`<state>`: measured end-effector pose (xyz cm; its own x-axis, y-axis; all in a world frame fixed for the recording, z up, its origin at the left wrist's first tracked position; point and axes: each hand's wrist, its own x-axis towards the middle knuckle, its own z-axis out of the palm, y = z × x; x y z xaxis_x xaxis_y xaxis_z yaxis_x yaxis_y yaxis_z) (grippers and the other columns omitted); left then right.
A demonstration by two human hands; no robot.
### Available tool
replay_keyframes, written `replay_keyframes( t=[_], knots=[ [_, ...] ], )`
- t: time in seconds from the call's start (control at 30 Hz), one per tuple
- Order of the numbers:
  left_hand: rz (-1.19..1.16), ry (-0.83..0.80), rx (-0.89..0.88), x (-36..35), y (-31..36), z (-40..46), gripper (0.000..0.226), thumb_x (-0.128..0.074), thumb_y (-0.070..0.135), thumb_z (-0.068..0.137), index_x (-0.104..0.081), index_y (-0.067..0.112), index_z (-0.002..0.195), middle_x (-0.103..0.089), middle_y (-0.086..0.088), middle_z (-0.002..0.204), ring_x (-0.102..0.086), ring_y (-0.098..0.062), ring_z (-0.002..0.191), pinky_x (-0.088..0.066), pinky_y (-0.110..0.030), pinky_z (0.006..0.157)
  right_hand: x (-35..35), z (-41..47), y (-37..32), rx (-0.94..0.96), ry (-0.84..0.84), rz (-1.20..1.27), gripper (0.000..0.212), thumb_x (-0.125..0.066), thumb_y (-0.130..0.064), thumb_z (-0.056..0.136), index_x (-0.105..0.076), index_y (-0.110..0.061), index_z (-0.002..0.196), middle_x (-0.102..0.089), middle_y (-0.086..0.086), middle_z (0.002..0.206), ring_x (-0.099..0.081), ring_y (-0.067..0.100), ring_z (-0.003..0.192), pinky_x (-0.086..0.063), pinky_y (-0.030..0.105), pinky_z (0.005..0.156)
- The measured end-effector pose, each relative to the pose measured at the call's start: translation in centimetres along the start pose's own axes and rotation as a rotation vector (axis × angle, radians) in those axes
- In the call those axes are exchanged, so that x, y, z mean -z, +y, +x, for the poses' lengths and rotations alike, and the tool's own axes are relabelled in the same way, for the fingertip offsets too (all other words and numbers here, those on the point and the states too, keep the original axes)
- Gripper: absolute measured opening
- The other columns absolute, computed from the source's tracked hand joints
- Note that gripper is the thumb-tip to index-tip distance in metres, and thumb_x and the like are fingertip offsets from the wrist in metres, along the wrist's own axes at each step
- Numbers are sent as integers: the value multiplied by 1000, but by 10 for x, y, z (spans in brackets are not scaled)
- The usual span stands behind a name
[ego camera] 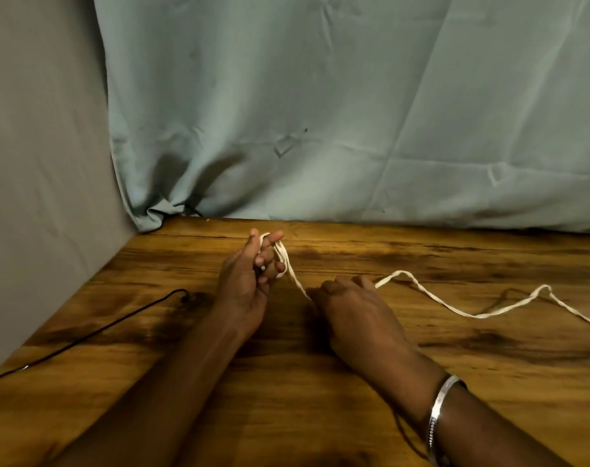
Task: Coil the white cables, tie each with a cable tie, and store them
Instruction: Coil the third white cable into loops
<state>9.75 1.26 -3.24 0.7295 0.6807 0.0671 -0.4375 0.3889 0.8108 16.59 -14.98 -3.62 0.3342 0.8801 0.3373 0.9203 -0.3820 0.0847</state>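
The wooden bench (354,382) fills the lower half of the view, backed by a pale green curtain (320,112) and a grey wall (34,163) on the left. A thin black wire (84,338) trails across the bench's left side, well apart from the work.

The white cable (468,314) is the thing in hand. Its long free run lies on the bench to the right, wavering out from the right hand and off the right edge of view, so the slack to be taken up lies rightward of both hands. From the right hand a short taut span climbs up and left to the left hand.

The left hand (249,278) stands on edge, palm turned right, fingers spread and lifted, with a few turns of cable looped round them. The right hand (350,308), nearer the slack and wearing a silver bangle (438,412) at the wrist, lies low with its back to the camera, fingers curled on the cable; the exact pinch is hidden. The next wrap likely calls for the right hand to carry cable leftward over the left fingers.
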Motion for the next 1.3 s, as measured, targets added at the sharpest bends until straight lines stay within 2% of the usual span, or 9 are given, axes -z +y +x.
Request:
replay_keyframes(
  t=[0.1,0.27,0.37,0.57,0.8,0.97,1.03,1.2,1.3],
  knots=[
    [173,-29,-41,2,-4,1,38,-47,32,104,-65,3,122,-43,6,57,-41,-7,52,-37,-26,63,6,-1,1,5,22,20,39,-64,-16,97,-63,-33,132,-66,-9,124,-53,17,121,-29,40,110],
    [376,-169,-63,-3,-8,-10,28,-47,31,104,-65,17,121,-72,-1,78,-67,-13,66,-54,-26,62,6,-3,2,115,194,127,28,-82,-19,85,-74,-33,109,-73,-10,103,-62,14,92,-41,30,78],
    [551,-211,-133,-3,-13,-13,25,-50,26,104,-72,16,104,-78,-13,93,-74,-24,83,-59,-35,74,5,-3,7,147,298,236,29,-83,-23,86,-73,-28,112,-73,-8,108,-61,14,93,-48,34,76],
    [618,-435,6,-7,-17,-19,36,-51,24,102,-68,5,77,-58,-12,57,-53,-20,45,-45,-28,53,5,-7,28,-11,377,576,15,-80,-24,90,-72,-24,103,-70,-14,101,-63,5,99,-52,33,82],
    [396,-503,264,-12,-13,-25,40,-41,34,105,-58,10,79,-31,3,50,-24,-10,38,-45,-26,59,-8,2,36,-285,294,1041,1,-76,-22,95,-77,-23,95,-76,-5,94,-72,9,88,-58,37,77],
    [439,-476,169,-11,-15,-29,39,-55,32,99,-70,0,82,-36,1,46,-29,-9,40,-35,-23,50,-8,-1,33,-417,16,1466,32,-62,-35,103,-75,-8,94,-60,13,74,-36,11,49,-23,27,51],
    [428,-415,149,-13,-18,-29,40,-57,28,99,-72,12,65,-47,0,47,-35,-8,41,-37,-20,47,-8,0,33,-469,-58,1514,39,-58,-41,103,-73,-11,83,-59,1,65,-35,9,48,-22,25,47],
    [384,-294,126,-14,-19,-22,28,-60,26,98,-71,5,81,-70,-14,72,-64,-14,55,-48,-17,47,-6,5,31,-568,-189,1701,31,-61,-43,94,-68,-14,87,-57,1,67,-37,7,43,-15,19,40],
    [394,-285,93,-15,-20,-20,31,-60,27,97,-70,12,72,-60,-2,56,-43,-5,37,-37,-13,40,-6,6,26,-622,-152,1771,28,-59,-43,97,-59,-17,85,-47,-2,64,-31,6,39,-15,19,40]
  ],
)
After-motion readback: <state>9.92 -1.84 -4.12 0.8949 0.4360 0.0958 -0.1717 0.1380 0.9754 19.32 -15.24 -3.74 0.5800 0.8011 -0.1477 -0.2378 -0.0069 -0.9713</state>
